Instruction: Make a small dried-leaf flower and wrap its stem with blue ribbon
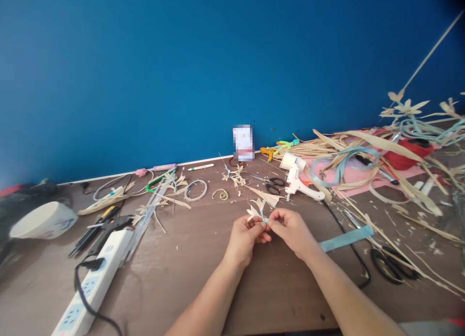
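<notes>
Between my two hands, above the brown table, is a small pale flower [257, 210] that looks made of dried husk strips, with light blue wrapping at its base. My left hand [247, 234] pinches the flower's base between thumb and fingers. Close against it, my right hand [288, 228] pinches the light blue tape [266, 220] at the stem. Most of the stem is hidden behind the fingers. Just beyond my right hand lies a white glue gun [301, 183], and a wider light blue strip [347, 238] rests beside my right forearm.
Black-handled scissors [394, 263] and a black cord lie on the right. A pile of dried husks [337, 147] and a red roll [409, 152] sit behind. At left are a white power strip [98, 278], a white bowl [45, 220] and a dark glue gun [112, 229]. A blue wall [218, 74] bounds the back.
</notes>
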`<action>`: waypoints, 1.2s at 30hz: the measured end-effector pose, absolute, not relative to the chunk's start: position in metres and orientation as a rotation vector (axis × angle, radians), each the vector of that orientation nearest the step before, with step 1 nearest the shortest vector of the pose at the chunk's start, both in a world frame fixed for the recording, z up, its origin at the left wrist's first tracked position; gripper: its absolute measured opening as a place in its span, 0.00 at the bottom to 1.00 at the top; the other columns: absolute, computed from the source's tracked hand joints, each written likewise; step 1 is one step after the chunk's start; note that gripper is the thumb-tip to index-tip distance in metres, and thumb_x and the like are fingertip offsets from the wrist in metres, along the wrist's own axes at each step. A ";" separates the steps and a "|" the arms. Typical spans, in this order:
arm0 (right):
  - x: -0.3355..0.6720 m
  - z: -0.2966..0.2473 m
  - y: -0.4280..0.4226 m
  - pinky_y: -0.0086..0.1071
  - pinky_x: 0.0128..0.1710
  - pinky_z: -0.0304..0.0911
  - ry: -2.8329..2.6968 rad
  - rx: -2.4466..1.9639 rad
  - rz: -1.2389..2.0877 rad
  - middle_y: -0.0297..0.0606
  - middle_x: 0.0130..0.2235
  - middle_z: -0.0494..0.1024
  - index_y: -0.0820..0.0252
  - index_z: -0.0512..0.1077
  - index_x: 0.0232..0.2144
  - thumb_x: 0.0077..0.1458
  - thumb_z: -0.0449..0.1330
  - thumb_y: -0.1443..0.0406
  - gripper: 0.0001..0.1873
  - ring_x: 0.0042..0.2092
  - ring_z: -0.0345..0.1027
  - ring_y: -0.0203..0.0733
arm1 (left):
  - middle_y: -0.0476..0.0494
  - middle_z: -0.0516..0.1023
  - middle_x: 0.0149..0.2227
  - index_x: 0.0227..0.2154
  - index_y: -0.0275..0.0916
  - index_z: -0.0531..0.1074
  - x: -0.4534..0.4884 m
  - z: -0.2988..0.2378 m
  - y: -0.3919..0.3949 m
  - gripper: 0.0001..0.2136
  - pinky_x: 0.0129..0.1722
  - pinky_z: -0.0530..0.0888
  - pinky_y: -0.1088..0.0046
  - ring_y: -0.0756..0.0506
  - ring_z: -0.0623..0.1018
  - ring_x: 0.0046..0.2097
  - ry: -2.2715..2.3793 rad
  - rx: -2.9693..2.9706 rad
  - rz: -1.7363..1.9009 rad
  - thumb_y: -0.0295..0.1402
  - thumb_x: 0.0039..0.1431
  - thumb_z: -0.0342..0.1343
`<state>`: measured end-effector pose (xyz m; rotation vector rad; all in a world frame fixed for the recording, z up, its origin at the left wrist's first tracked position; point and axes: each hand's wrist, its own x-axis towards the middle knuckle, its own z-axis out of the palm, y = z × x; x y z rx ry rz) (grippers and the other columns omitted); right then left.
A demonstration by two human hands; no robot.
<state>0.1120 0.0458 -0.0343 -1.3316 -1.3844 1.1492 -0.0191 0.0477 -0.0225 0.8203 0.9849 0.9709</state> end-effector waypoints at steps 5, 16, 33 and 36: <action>0.111 -0.035 0.044 0.28 0.26 0.58 -1.407 -1.326 1.127 0.33 0.22 0.72 0.61 0.67 0.21 0.46 0.54 0.66 0.05 0.25 0.63 0.35 | 0.49 0.72 0.19 0.22 0.32 0.71 -0.019 -0.020 0.047 0.07 0.18 0.65 0.82 0.55 0.71 0.18 1.000 0.833 0.970 0.31 0.39 0.61; 0.111 -0.026 0.041 0.27 0.25 0.58 -1.427 -1.284 1.113 0.31 0.22 0.70 0.61 0.67 0.22 0.47 0.55 0.66 0.05 0.25 0.62 0.35 | 0.48 0.72 0.18 0.21 0.32 0.71 -0.022 -0.019 0.049 0.09 0.20 0.66 0.82 0.54 0.71 0.19 0.995 0.823 0.962 0.32 0.39 0.62; 0.107 -0.015 0.036 0.29 0.30 0.62 -1.479 -1.245 1.008 0.33 0.24 0.73 0.59 0.70 0.22 0.48 0.55 0.67 0.06 0.28 0.67 0.38 | 0.53 0.68 0.15 0.20 0.34 0.70 -0.019 -0.022 0.046 0.07 0.16 0.58 0.81 0.56 0.65 0.16 1.094 0.918 1.111 0.32 0.39 0.60; 0.107 -0.014 0.036 0.28 0.30 0.62 -1.491 -1.232 1.002 0.33 0.24 0.73 0.59 0.70 0.22 0.48 0.55 0.67 0.06 0.28 0.67 0.37 | 0.52 0.67 0.14 0.20 0.34 0.71 -0.018 -0.022 0.046 0.05 0.16 0.57 0.81 0.55 0.65 0.17 1.095 0.894 1.114 0.31 0.39 0.59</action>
